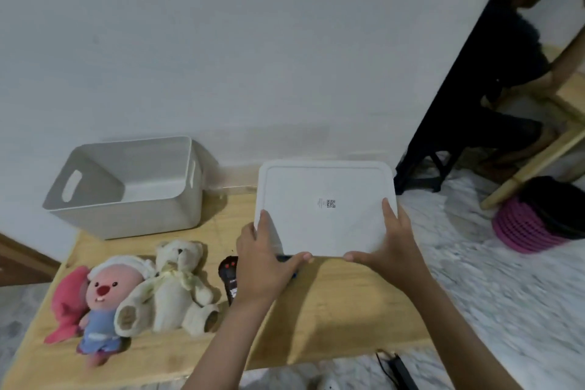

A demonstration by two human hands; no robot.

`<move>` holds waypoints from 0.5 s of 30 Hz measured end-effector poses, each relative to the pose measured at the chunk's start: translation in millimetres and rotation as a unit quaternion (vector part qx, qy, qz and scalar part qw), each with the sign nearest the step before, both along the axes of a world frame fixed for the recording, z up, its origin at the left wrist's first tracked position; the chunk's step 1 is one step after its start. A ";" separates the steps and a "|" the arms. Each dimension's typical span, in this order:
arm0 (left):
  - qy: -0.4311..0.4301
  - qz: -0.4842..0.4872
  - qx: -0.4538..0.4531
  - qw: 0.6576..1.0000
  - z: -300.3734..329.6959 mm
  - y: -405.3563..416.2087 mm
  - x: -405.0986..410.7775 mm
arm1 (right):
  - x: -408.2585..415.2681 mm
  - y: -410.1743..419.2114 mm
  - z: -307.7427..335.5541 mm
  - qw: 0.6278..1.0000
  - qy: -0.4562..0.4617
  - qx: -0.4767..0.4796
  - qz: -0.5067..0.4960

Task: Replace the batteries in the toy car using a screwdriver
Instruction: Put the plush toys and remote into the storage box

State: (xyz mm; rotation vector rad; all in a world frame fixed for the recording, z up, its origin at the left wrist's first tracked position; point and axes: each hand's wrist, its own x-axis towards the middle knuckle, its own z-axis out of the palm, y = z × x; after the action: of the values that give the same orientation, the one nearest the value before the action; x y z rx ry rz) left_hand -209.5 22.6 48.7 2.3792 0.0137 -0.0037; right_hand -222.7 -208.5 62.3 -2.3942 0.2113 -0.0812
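Head view, left hand, right hand gripping white lid

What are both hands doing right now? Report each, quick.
Left hand: grips the near left corner of the white lid.
Right hand: grips the lid's near right corner.

Both bare forearms reach forward from the near edge of the tabletop, converging slightly. The left hand and the right hand each hold a near corner of the flat white rectangular plastic lid, the grip made with the forefinger extended up along the side edge and the thumb stretched inward along the near edge
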 end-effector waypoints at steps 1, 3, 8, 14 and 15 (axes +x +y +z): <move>0.013 -0.005 0.013 1.000 -5.1 -12.5 -3.6 | -5.3 -12.0 -5.4 1.000 0.017 0.002 -0.008; 0.049 -0.010 0.032 0.998 -14.7 -36.6 -11.5 | -17.4 -35.0 -17.2 0.998 0.052 0.009 -0.025; 0.105 -0.053 0.088 0.989 -39.9 -78.2 -33.9 | -46.6 -76.1 -52.0 0.992 0.120 0.025 -0.040; 0.169 -0.085 0.122 0.974 -62.2 -93.0 -51.1 | -68.9 -85.6 -82.3 0.971 0.215 0.065 -0.084; 0.176 -0.089 0.132 0.971 -65.8 -94.1 -53.0 | -70.1 -85.9 -86.1 0.969 0.224 0.065 -0.088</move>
State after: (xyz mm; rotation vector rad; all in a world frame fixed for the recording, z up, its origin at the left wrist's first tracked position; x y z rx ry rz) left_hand -262.5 -71.5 -17.1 2.6065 -0.0331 -0.5416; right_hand -292.8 -294.4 -23.7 -2.2280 0.6190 0.3844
